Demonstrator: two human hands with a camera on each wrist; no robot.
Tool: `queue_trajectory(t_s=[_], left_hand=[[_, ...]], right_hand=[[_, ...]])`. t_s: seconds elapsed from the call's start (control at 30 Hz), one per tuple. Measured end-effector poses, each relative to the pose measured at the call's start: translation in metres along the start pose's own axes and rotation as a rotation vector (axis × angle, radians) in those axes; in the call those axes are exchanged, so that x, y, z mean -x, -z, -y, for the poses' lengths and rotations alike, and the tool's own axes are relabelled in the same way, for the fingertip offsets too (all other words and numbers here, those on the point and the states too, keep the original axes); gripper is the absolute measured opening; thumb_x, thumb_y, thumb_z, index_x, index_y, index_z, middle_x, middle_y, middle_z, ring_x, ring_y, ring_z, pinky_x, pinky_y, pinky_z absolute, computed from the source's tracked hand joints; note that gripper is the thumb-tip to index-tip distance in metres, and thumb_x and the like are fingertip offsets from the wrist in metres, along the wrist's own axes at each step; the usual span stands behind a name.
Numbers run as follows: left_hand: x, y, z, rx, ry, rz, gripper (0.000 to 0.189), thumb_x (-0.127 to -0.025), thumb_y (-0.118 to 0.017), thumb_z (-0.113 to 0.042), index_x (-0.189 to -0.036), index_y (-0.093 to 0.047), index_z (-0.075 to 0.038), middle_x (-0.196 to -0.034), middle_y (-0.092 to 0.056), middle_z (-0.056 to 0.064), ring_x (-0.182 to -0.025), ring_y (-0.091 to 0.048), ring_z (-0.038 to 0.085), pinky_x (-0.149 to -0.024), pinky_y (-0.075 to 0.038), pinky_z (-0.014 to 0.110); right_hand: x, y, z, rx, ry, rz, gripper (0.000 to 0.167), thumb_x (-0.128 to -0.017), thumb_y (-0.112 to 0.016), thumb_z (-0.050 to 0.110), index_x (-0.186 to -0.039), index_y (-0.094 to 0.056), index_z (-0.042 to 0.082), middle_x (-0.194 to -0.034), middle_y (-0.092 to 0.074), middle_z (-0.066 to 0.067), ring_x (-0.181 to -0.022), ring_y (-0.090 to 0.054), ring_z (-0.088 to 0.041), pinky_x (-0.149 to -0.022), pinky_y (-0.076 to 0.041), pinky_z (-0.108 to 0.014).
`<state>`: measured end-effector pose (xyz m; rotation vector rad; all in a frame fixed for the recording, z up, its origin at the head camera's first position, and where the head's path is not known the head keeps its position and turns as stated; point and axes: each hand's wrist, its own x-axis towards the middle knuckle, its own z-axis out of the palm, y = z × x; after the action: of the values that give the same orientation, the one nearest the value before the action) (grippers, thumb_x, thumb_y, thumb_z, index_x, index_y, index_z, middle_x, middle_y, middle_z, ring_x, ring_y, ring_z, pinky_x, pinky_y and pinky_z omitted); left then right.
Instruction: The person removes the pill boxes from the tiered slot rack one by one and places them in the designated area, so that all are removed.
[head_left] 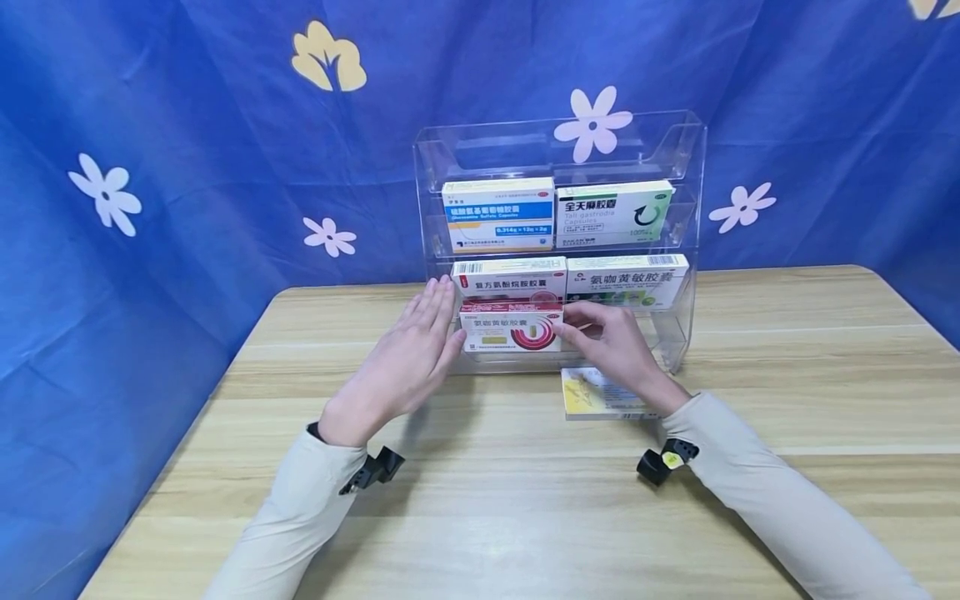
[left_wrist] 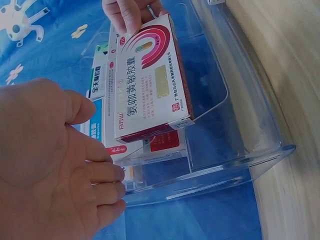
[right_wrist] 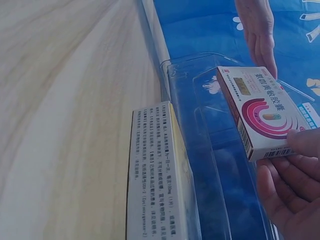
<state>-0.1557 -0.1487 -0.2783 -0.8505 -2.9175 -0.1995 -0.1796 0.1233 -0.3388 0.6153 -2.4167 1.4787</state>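
A clear acrylic rack (head_left: 513, 366) stands on the table. My right hand (head_left: 613, 343) pinches the right end of a white medicine box (head_left: 497, 335) with red arcs, thumb on its front. The box is at the rack's lowest tier, tilted in the left wrist view; whether it touches the rack's floor I cannot tell. Fingers straight, my left hand (head_left: 405, 358) stands by the rack's left side, near the box's left end, holding nothing. Behind the box, in the middle tier, sits a white-and-red medicine box (head_left: 510, 283).
A yellow-and-white box (head_left: 600, 396) lies on the table before the rack, partly under my right wrist. The upper tier holds a blue-and-white box (head_left: 498, 217) and a green-and-white box (head_left: 615, 215). Another white box (head_left: 630, 282) fills the middle tier's right. A blue curtain (head_left: 225, 208) hangs behind.
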Motion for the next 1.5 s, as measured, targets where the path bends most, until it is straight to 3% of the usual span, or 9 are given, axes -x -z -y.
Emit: queue_trajectory(t_s=[0.57,0.9,1.2,1.5], left_hand=[[0.001,0.002,0.000,-0.001,0.002,0.017,0.062,-0.106,-0.027,-0.032,-0.151,-0.011,0.008,-0.158,-0.008,0.023,-0.147,-0.005,0.032,-0.120,-0.008,0.043],[0.001,0.002,0.000,-0.001,0.001,0.013,0.062,-0.106,-0.026,-0.033,-0.151,-0.012,0.008,-0.158,-0.008,0.023,-0.147,-0.005,0.032,-0.120,-0.008,0.043],[0.001,0.001,0.001,0.000,-0.004,0.003,0.061,-0.106,-0.027,-0.031,-0.150,-0.013,0.009,-0.158,-0.010,0.024,-0.147,-0.006,0.033,-0.120,-0.009,0.043],[0.001,0.001,0.001,-0.009,-0.011,0.004,0.061,-0.106,-0.025,-0.031,-0.150,-0.012,0.009,-0.158,-0.009,0.024,-0.146,-0.006,0.033,-0.120,-0.010,0.045]], right_hand=[[0.000,0.003,0.005,-0.042,-0.136,0.041,0.026,-0.089,-0.071,0.018,-0.109,-0.071,0.001,-0.099,-0.072,-0.012,-0.081,-0.068,-0.019,-0.072,-0.057,-0.023],[0.000,0.003,0.006,-0.055,-0.155,0.063,0.027,-0.089,-0.071,0.019,-0.109,-0.070,0.001,-0.098,-0.072,-0.011,-0.081,-0.069,-0.019,-0.073,-0.057,-0.025],[-0.001,0.004,0.004,-0.128,-0.189,0.116,0.025,-0.090,-0.070,0.016,-0.108,-0.069,-0.001,-0.095,-0.072,-0.013,-0.079,-0.070,-0.021,-0.073,-0.059,-0.029],[-0.003,0.012,0.002,-0.089,-0.260,0.188,0.025,-0.089,-0.071,0.018,-0.107,-0.070,0.001,-0.093,-0.072,-0.010,-0.078,-0.069,-0.020,-0.072,-0.058,-0.029]])
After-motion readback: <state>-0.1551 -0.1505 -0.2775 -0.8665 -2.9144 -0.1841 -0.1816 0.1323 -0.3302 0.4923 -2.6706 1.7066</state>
